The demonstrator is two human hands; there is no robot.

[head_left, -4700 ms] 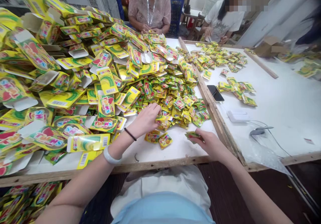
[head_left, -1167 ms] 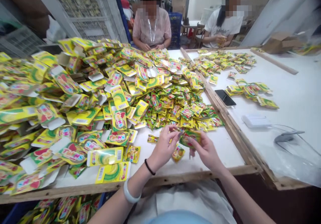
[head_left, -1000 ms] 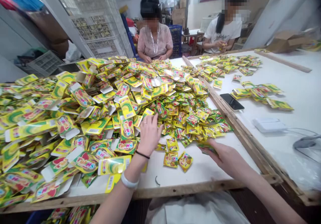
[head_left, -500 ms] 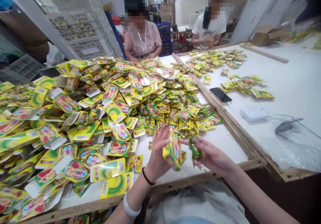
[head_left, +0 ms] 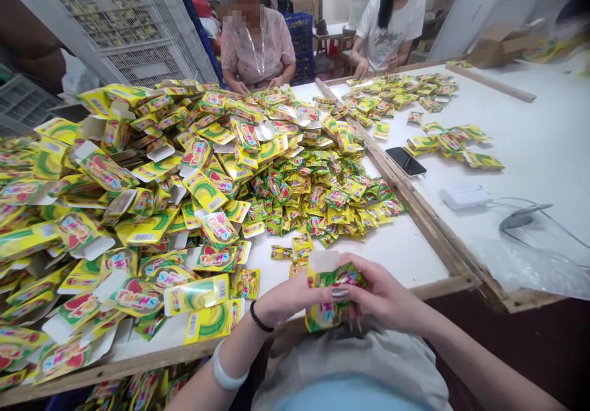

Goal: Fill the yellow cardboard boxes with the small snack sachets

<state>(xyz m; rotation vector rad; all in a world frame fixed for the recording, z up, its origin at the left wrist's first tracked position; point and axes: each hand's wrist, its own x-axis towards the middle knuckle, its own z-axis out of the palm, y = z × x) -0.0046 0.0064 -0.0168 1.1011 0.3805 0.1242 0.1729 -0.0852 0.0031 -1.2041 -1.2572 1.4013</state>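
Your left hand (head_left: 288,294) and right hand (head_left: 385,294) both grip firmly around a yellow foil card (head_left: 334,291), just in front of the sachet heap (head_left: 295,196) on the counter (head_left: 405,257).

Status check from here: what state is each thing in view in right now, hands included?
Left hand: closed on the card
Right hand: closed on the card
Yellow printed card: held between both hands, bent
Loose sachets: heaped on the table
Phone: lying flat, screen dark
Cardboard box: flaps open
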